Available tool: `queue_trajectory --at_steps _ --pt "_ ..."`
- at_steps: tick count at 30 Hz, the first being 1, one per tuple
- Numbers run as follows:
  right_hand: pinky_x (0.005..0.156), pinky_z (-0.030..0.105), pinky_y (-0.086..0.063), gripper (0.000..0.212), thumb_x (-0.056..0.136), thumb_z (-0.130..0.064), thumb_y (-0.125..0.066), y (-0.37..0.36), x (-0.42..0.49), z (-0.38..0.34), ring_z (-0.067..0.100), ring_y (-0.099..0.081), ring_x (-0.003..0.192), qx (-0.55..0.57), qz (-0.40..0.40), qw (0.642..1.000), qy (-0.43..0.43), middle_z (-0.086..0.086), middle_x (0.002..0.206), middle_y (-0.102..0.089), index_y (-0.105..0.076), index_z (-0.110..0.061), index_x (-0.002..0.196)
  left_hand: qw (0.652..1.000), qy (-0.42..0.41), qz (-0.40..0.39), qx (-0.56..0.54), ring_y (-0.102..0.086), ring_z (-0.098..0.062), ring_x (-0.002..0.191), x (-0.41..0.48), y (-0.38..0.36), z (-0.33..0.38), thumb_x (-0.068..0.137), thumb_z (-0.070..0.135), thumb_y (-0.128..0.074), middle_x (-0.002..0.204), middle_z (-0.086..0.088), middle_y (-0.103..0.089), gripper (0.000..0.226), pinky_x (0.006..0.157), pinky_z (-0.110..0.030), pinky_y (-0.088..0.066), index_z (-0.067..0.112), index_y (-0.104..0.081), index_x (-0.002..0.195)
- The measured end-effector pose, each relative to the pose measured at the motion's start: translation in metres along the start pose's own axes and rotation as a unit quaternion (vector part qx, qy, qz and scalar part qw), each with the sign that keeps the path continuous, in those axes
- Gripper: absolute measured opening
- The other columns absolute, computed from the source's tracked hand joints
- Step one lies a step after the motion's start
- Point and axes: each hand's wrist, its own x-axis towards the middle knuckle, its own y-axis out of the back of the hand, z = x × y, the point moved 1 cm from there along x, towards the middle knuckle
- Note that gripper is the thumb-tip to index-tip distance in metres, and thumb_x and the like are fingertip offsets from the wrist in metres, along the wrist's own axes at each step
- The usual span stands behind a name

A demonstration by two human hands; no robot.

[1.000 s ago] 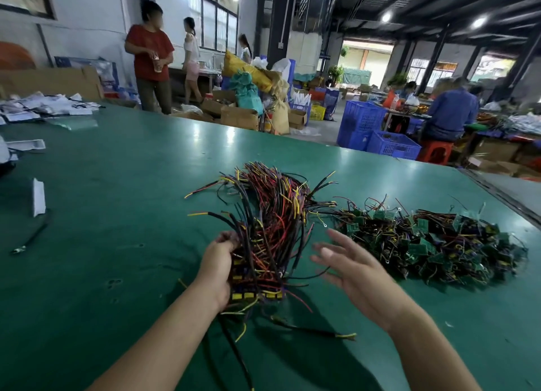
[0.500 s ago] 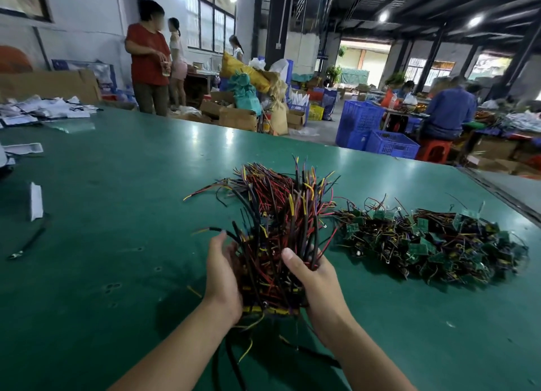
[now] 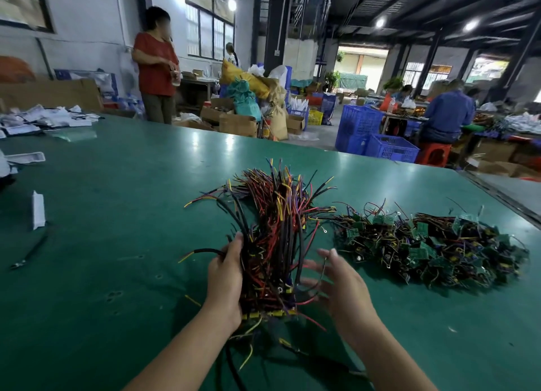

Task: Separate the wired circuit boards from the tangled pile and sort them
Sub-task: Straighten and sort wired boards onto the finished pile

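A thick bundle of wired circuit boards (image 3: pixel 275 244), with red, black and yellow wires fanning upward, stands on the green table (image 3: pixel 117 215) in front of me. My left hand (image 3: pixel 225 276) presses flat against the bundle's left side, fingers pointing up along the wires. To the right of the bundle my right hand (image 3: pixel 342 282) is spread, its blurred fingers just touching stray wires. A tangled pile of green boards and wires (image 3: pixel 433 244) lies on the table further right.
A white paper scrap (image 3: pixel 38 209) and a dark cable (image 3: pixel 29 254) lie at the left. Papers (image 3: pixel 44 121) clutter the far left corner. A person in red (image 3: pixel 155 74) stands beyond the table. Blue crates (image 3: pixel 377 141) and seated workers are at the right.
My right hand, which was clamping the bundle's right side half a second ago, has come off it and opened to the right. The left hand stays on the bundle.
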Motion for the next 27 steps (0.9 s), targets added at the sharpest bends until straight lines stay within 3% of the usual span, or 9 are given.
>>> queue_trajectory --at_steps 1,3,5,6,10,13,17,23,27 --pt "0.077 0.034 -0.050 0.016 0.101 -0.034 -0.046 0.000 -0.005 0.001 0.022 -0.067 0.087 -0.060 0.073 0.991 0.094 0.003 0.107 -0.069 -0.060 -0.029 0.105 1.000 -0.016 0.017 0.004 -0.070 -0.028 0.093 0.000 0.001 0.000 0.085 0.051 -0.064 0.092 -0.003 -0.075 0.036 0.091 -0.048 -0.052 0.016 -0.070 0.090" --pt "0.079 0.017 -0.043 0.004 0.096 -0.033 -0.052 -0.006 -0.026 -0.006 0.009 -0.056 0.088 -0.184 0.191 0.904 0.334 -0.008 0.102 -0.058 -0.052 -0.035 0.093 0.997 -0.053 0.055 0.014 -0.066 -0.030 0.098 -0.001 0.003 -0.001 0.085 0.051 -0.064 0.096 -0.006 -0.073 0.037 0.094 -0.051 -0.050 0.014 -0.067 0.089" --pt "0.071 0.008 -0.037 0.004 0.092 -0.031 -0.055 -0.023 -0.047 -0.006 0.003 -0.051 0.079 -0.268 0.128 0.824 0.483 -0.015 0.091 -0.051 -0.051 -0.031 0.093 0.994 -0.079 0.078 0.013 -0.066 -0.031 0.096 -0.003 0.003 0.000 0.084 0.051 -0.065 0.095 -0.009 -0.072 0.039 0.092 -0.054 -0.050 0.013 -0.067 0.089" --pt "0.069 0.007 -0.037 0.007 0.091 -0.031 -0.056 -0.033 -0.053 -0.001 0.000 -0.051 0.076 -0.297 0.067 0.814 0.494 -0.016 0.087 -0.052 -0.054 -0.029 0.096 0.993 -0.084 0.086 0.010 -0.067 -0.032 0.093 -0.002 0.003 0.000 0.084 0.049 -0.065 0.094 -0.011 -0.072 0.038 0.090 -0.055 -0.051 0.012 -0.067 0.088" --pt "0.097 0.009 -0.033 0.043 0.095 -0.039 -0.057 -0.059 -0.052 0.019 0.002 -0.046 0.114 -0.394 -0.045 0.833 0.385 -0.012 0.122 -0.046 -0.050 -0.020 0.132 0.989 -0.112 0.101 0.002 -0.070 -0.030 0.082 -0.001 0.002 -0.001 0.087 0.037 -0.065 0.087 -0.013 -0.074 0.029 0.079 -0.048 -0.057 0.008 -0.069 0.088" --pt "0.107 0.017 -0.023 0.055 0.092 -0.038 -0.062 -0.068 -0.045 0.022 0.002 -0.027 0.120 -0.378 0.015 0.861 0.341 -0.007 0.130 -0.032 -0.043 -0.013 0.138 0.981 -0.166 0.097 0.022 -0.070 -0.027 0.082 0.000 0.001 -0.002 0.091 0.032 -0.062 0.085 -0.008 -0.074 0.024 0.076 -0.042 -0.056 0.009 -0.069 0.088" --pt "0.103 0.022 -0.021 0.071 0.083 -0.049 -0.067 -0.077 -0.029 0.012 0.010 -0.027 0.114 -0.333 0.110 0.902 0.251 -0.003 0.120 -0.032 -0.036 -0.010 0.134 0.970 -0.218 0.093 0.052 -0.067 -0.003 0.074 -0.001 -0.002 -0.005 0.091 0.029 -0.062 0.077 0.011 -0.073 0.018 0.065 -0.025 -0.047 0.017 -0.070 0.081" --pt "0.112 0.038 -0.029 0.099 0.065 -0.060 -0.079 -0.070 -0.006 0.001 0.019 -0.033 0.127 -0.160 0.177 0.967 0.086 -0.005 0.125 -0.034 -0.031 -0.011 0.137 0.971 -0.225 0.070 0.045 -0.069 -0.016 0.084 0.002 -0.003 -0.008 0.092 0.025 -0.061 0.082 0.004 -0.074 0.015 0.080 -0.039 -0.051 0.021 -0.070 0.082" --pt "0.090 0.041 -0.055 0.047 0.069 -0.056 -0.075 -0.061 -0.002 0.005 0.018 -0.070 0.096 -0.087 -0.020 0.995 0.054 -0.003 0.099 -0.075 -0.072 -0.023 0.102 0.975 -0.209 0.057 0.051 -0.067 -0.015 0.089 0.001 -0.004 -0.009 0.093 0.027 -0.060 0.088 0.003 -0.073 0.016 0.081 -0.038 -0.050 0.015 -0.070 0.087"
